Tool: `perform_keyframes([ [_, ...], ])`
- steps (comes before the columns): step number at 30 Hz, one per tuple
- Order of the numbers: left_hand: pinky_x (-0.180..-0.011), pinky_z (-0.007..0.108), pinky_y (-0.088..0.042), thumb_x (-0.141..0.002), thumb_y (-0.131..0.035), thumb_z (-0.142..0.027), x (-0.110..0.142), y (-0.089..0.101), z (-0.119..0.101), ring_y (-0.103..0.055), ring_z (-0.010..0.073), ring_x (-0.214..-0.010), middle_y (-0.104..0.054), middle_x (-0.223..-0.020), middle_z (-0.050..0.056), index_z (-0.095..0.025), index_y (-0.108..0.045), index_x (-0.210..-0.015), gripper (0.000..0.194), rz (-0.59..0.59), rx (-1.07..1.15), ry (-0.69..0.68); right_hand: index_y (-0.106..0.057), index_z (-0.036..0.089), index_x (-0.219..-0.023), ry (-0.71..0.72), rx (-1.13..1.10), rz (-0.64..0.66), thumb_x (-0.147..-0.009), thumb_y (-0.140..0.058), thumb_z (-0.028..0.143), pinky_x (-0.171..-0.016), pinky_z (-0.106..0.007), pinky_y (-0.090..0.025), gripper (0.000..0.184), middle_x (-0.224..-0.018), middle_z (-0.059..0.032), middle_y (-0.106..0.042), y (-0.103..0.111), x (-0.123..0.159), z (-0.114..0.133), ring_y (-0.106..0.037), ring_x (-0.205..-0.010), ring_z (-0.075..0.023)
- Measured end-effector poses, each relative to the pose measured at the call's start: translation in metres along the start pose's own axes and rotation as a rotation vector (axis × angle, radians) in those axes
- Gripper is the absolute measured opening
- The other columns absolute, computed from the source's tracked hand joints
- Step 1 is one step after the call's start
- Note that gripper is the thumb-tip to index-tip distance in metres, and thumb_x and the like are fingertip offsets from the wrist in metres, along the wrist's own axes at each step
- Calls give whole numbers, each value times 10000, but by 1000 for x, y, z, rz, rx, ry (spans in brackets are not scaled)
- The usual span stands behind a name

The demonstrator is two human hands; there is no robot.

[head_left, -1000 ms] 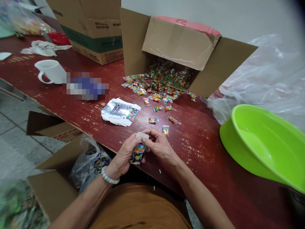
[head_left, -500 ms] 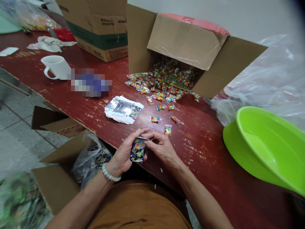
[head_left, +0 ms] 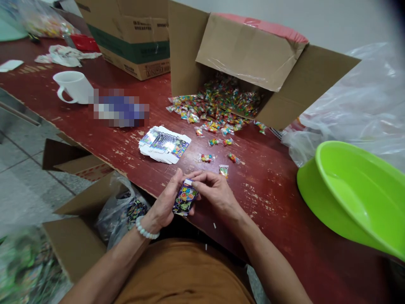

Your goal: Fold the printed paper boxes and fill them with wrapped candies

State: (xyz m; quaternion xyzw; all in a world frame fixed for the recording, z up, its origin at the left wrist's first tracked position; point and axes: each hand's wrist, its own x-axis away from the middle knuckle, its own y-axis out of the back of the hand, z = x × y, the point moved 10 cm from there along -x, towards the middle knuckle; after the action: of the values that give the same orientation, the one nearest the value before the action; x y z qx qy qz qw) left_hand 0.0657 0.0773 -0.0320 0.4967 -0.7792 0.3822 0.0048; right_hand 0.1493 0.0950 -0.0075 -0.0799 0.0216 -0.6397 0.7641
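Both of my hands hold a small printed cardboard box (head_left: 185, 198) with a dark, colourful cartoon design, just above the table's near edge. My left hand (head_left: 161, 203), with a white bead bracelet (head_left: 147, 232) on its wrist, grips the box's lower side. My right hand (head_left: 215, 194) pinches its top end, partly hiding it. Just beyond my fingers lies a small clear bag of colourful sweets (head_left: 223, 170). A stack of flat printed box blanks (head_left: 164, 144) sits further ahead on the table.
A tipped cardboard box (head_left: 247, 55) spills several sweet bags (head_left: 218, 112) onto the worn red table (head_left: 262, 181). A green basin (head_left: 351, 198) stands at right. Below the near edge, an open carton (head_left: 76, 249) holds a plastic bag (head_left: 122, 215) of printed boxes.
The small box has turned to a more tilted position, and its white top end is now nearly closed and lower. My right fingers have moved onto that end.
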Motion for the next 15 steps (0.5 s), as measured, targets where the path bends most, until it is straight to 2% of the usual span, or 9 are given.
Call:
perform_keyframes([
  [2, -394, 240, -495, -939, -384, -646, 0, 1, 0, -627, 156, -432, -727, -752, 107, -143, -572, -1376, 693, 10, -6, 12, -685, 179, -740, -23, -38, 12, -809, -740, 362, -501, -237, -450, 203, -991, -52, -729, -1, 0, 1, -529, -524, -80],
  [4, -386, 244, -498, -940, -427, -604, -1, 4, 0, -622, 156, -429, -721, -736, 95, -144, -586, -1362, 644, -12, -2, 22, -686, 186, -764, 36, 33, 32, -842, -705, 376, -542, -255, -471, 206, -984, -47, -724, -2, 1, 9, -546, -548, -91],
  [7, -400, 253, -524, -896, -568, -396, -2, 10, -2, -639, 153, -473, -741, -834, 89, -153, -651, -1273, 456, -68, 28, 19, -713, 222, -882, 238, 285, 39, -881, -667, 359, -768, -330, -514, 145, -970, -43, -711, -7, 8, 26, -642, -805, -173],
  [9, -424, 240, -535, -830, -625, -285, -2, 12, -7, -677, 163, -571, -746, -944, 88, -156, -688, -1197, 394, -94, 39, -16, -708, 252, -973, 338, 409, 19, -875, -686, 339, -905, -379, -486, 133, -997, -45, -700, -11, 14, 30, -629, -996, -219],
  [12, -553, 235, -572, -782, -658, -261, 2, 22, -27, -709, 175, -708, -746, -943, 80, -133, -716, -1080, 330, -153, 14, -154, -654, 301, -1155, 291, 411, 98, -858, -711, 355, -915, -386, -500, 307, -1150, -48, -657, -25, 15, 18, -606, -1077, -231],
  [14, -580, 245, -569, -787, -656, -304, 12, 38, -49, -694, 159, -633, -735, -808, 54, -131, -716, -1029, 304, -225, -54, -276, -583, 326, -1282, 195, 360, 139, -842, -727, 375, -857, -358, -526, 466, -1213, -48, -628, -30, 12, 7, -620, -1027, -215],
  [15, -541, 246, -552, -795, -648, -337, 20, 51, -61, -670, 149, -560, -719, -744, 35, -141, -710, -1016, 302, -276, -100, -338, -548, 330, -1324, 157, 335, 119, -836, -732, 382, -827, -343, -532, 524, -1226, -49, -621, -27, 10, 3, -625, -982, -202],
])
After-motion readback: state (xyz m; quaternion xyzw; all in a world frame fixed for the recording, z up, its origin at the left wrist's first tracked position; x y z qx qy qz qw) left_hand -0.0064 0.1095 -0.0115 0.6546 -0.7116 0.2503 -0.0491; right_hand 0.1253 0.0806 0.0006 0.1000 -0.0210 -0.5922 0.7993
